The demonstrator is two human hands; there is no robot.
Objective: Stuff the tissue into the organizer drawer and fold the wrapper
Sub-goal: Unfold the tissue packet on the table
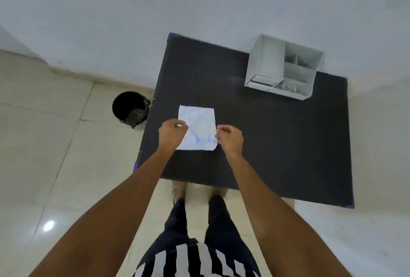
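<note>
On the black table (277, 143), both hands pinch the flattened wrapper (198, 121), long axis pointing away.

The left hand (172, 134) covers the near left corner of the wrapper (198, 126), and its print is too blurred to read. Whether the right hand (229, 138) pinches the wrapper's edge cannot be told. Beyond the wrapper, the organizer (282, 67) hides its drawer's inside. The bottom edge cuts off both arms.

— How are the arms?
— Both are stretched forward, bare.
— And the hands?
— Left hand (172, 133) and right hand (229, 138) are side by side, fingers curled, each pinching.
</note>
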